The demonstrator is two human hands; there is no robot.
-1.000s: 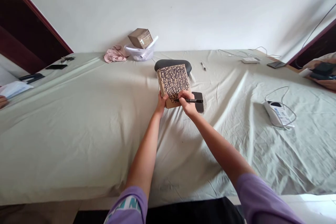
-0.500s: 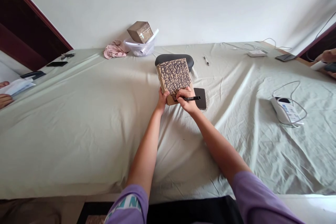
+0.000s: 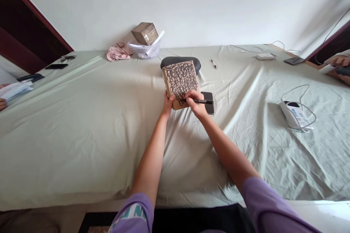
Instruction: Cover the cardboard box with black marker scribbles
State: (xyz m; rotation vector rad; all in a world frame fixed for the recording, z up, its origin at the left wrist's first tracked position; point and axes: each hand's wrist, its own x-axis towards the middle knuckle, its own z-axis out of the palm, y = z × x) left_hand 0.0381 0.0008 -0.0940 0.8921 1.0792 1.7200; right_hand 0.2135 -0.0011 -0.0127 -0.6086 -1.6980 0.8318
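A brown cardboard box [image 3: 179, 80], its top covered in black scribbled loops, rests on the pale green sheet [image 3: 82, 116] in the middle of the bed. My left hand [image 3: 167, 103] grips the box's near left corner, fingers closed on it. My right hand [image 3: 194, 103] is closed on a black marker [image 3: 202, 101], whose tip touches the lower part of the box's top. A dark phone [image 3: 208, 102] lies just right of the box, partly under the marker.
A black oval pad [image 3: 180, 60] lies behind the box. At the back are a clear tub [image 3: 144, 51] with a small cardboard box [image 3: 144, 33], a pink cloth [image 3: 117, 52] and a pen [image 3: 213, 63]. A white device [image 3: 294, 115] with cable lies right. Other people's hands show at both edges.
The view shifted slightly. My right hand with the marker moved a little across the lower part of the box's top. My left hand kept its grip.
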